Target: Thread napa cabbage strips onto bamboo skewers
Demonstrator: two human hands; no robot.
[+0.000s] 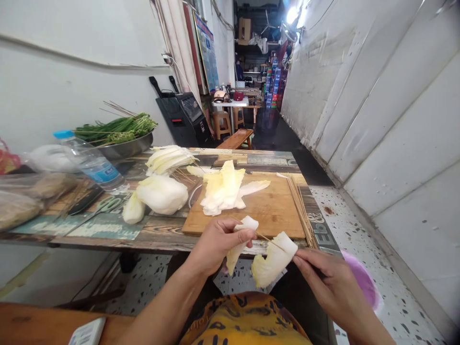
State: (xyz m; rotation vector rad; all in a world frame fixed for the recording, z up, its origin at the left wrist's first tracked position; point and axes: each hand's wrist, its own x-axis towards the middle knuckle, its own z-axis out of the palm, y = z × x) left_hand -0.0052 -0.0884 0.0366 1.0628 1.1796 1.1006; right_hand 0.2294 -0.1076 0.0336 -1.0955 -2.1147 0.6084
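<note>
My left hand is closed round a pale cabbage leaf piece, held just in front of the table's near edge. My right hand pinches a thin bamboo skewer that runs through a second cabbage leaf piece toward the left hand. Behind them a wooden cutting board carries a heap of cut cabbage leaves. A bundle of bare skewers lies along the board's right edge.
Left of the board lie cabbage chunks, more leaves, scissors, a water bottle, plastic bags and a metal tray of green stalks. A pink basin sits on the floor at right. A wall runs along the right.
</note>
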